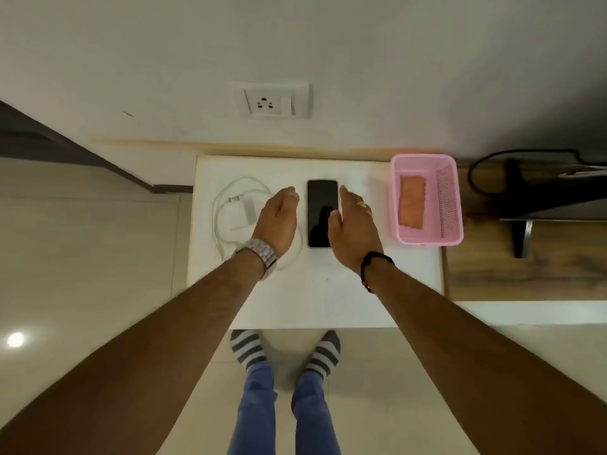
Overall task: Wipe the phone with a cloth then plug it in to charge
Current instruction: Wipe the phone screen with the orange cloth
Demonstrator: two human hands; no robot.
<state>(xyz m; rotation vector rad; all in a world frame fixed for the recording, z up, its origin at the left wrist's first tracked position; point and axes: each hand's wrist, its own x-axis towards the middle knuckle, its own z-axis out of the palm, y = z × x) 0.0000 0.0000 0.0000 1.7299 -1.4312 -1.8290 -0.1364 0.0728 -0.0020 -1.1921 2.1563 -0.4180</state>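
White table (315, 290), phone (322, 205) lying flat, left hand (277, 218) and right hand (353, 224) flanking it, fingers relaxed, holding nothing

Both arms outstretched; left hand (277, 218) and right hand (353, 229) relaxed, empty.

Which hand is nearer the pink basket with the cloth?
Right. The right hand hovers between the phone and the pink basket; the left hand is across the phone, over the charger cable.
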